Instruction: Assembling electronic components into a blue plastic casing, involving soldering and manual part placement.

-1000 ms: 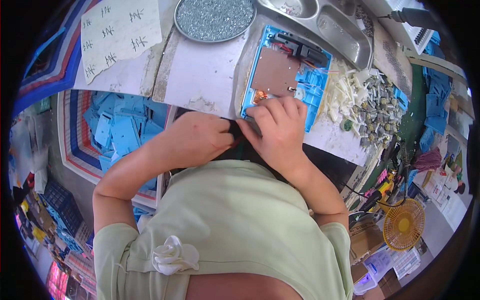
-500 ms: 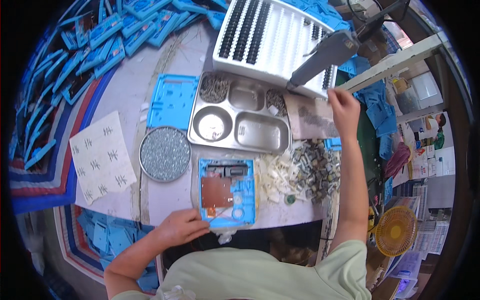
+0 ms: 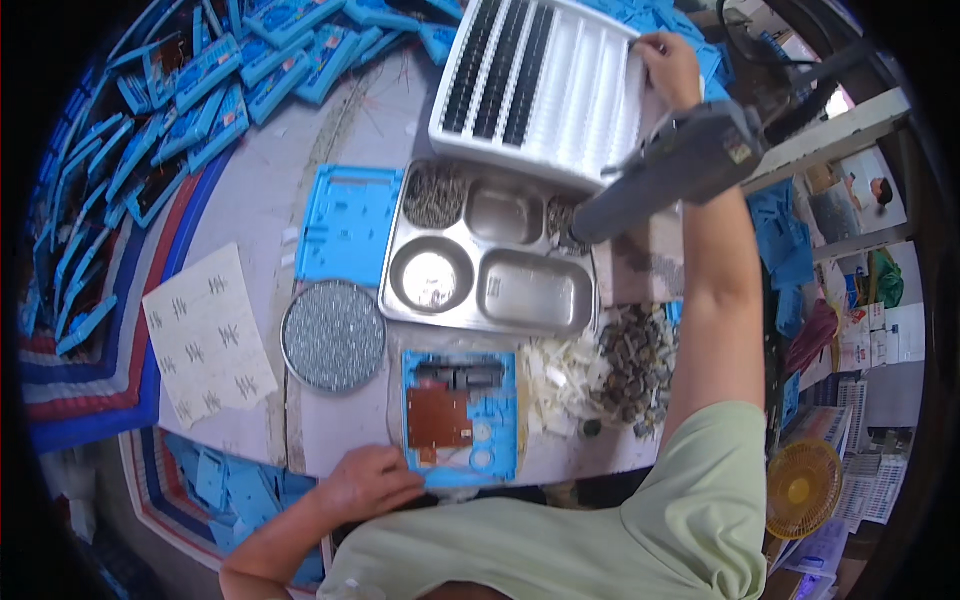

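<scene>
My right hand (image 3: 672, 68) reaches to the far right edge of a white ribbed tray (image 3: 590, 90), its fingertips pinched together. Whatever they hold is too small to make out. Black parts (image 3: 487, 75) fill several rows on the tray's left side. My left hand (image 3: 372, 487) lies with curled fingers at the near left corner of an open blue plastic casing (image 3: 495, 405), gripping its edge. Inside the casing sit a brown circuit board (image 3: 438, 417) and a dark part (image 3: 465, 376) along the far side.
A grey tapered tool (image 3: 670, 172) hangs over my right forearm. Screws lie in a steel compartment tray (image 3: 478, 250). Around it are a round dish of metal pieces (image 3: 334, 336), a blue panel (image 3: 345, 225), white and metal parts (image 3: 570, 385), marked paper (image 3: 210, 335) and piled blue casings (image 3: 205, 80).
My right hand has moved away from me, from the tray's near right corner to its far right edge. My left hand stays at the casing. The whole view has shifted slightly.
</scene>
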`<act>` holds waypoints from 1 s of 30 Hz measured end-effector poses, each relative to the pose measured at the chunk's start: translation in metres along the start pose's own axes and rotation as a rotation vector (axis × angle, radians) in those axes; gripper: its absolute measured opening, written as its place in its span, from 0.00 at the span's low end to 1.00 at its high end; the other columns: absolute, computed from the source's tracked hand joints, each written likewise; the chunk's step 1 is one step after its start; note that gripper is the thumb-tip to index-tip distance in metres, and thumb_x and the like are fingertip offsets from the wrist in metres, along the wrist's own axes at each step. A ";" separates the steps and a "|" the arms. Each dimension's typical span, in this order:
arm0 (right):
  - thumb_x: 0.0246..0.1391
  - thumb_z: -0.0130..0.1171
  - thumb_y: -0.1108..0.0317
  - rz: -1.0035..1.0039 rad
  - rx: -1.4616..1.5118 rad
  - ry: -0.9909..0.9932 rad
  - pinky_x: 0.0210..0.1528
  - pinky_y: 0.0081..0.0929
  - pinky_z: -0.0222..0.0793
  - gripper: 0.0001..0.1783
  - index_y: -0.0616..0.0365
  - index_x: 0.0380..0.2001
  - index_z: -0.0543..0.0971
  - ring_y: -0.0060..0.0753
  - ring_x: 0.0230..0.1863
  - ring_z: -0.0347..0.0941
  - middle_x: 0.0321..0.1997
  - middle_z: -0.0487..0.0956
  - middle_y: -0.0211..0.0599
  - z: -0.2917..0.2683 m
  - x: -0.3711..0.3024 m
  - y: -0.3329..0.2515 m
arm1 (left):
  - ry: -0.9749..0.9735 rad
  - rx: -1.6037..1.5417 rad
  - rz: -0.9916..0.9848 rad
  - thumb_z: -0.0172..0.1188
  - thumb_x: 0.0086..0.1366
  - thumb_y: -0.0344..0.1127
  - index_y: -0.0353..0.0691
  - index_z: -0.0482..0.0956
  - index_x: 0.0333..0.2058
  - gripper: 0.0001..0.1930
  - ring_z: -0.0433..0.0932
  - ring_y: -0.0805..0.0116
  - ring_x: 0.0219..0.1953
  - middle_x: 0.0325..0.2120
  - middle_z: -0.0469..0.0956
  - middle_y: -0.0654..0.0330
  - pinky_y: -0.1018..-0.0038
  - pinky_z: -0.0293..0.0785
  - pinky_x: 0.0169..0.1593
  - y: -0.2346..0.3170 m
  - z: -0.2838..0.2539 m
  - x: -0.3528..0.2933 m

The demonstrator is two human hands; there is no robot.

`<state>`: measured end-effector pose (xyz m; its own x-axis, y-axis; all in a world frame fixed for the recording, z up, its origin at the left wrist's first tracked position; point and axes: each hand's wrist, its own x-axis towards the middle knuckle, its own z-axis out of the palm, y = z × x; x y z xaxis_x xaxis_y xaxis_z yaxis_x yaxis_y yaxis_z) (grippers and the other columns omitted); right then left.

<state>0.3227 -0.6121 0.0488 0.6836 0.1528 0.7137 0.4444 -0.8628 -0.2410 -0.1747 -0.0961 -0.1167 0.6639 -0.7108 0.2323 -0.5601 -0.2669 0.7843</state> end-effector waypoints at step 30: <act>0.41 0.75 0.69 -0.128 0.531 -0.499 0.46 0.37 0.73 0.15 0.52 0.37 0.86 0.44 0.43 0.74 0.43 0.83 0.30 -0.102 -0.399 -0.350 | 0.041 0.182 0.076 0.76 0.51 0.29 0.44 0.84 0.40 0.17 0.77 0.60 0.29 0.31 0.75 0.60 0.65 0.73 0.30 -0.003 0.006 -0.014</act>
<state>-0.1643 -0.4205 -0.0851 0.7332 0.5470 0.4039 0.6721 -0.4931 -0.5523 -0.1847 -0.0893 -0.1255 0.6339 -0.7072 0.3132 -0.6873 -0.3293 0.6475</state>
